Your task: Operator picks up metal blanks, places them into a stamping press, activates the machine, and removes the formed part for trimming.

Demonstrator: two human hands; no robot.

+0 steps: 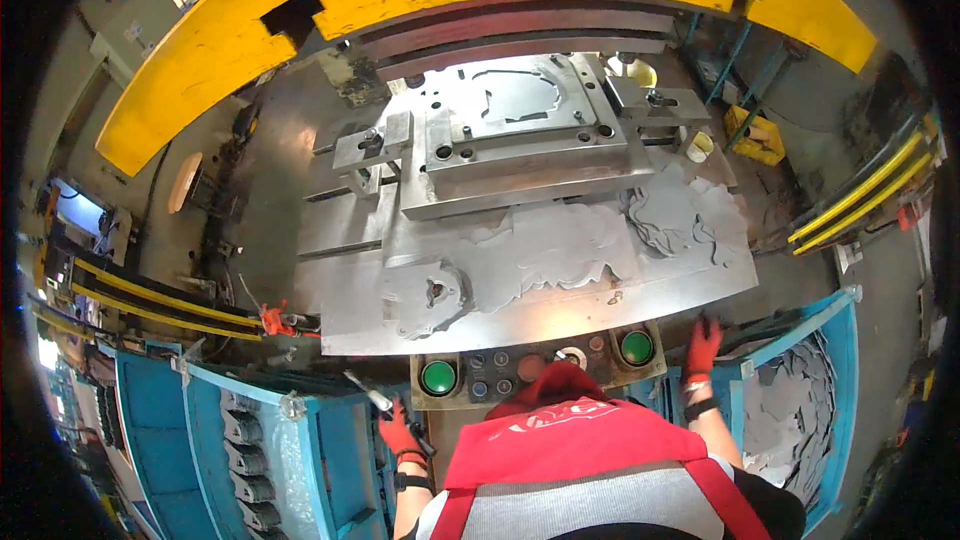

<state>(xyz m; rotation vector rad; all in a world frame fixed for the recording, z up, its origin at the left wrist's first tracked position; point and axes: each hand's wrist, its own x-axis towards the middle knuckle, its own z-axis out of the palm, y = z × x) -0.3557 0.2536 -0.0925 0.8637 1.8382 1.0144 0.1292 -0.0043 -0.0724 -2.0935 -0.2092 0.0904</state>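
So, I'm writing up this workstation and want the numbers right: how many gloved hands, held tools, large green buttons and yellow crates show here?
Red-gloved hands, left hand and right hand: 2
Held light-coloured tool: 1
Large green buttons: 2
Yellow crate: 1
Total: 6

Smooth, shiny metal die (527, 140) — matt cloth gloves (703, 352)

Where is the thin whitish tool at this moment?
In the head view, the tool is at lower left, in the red-gloved left hand, between a blue metal bin and the left round green button.
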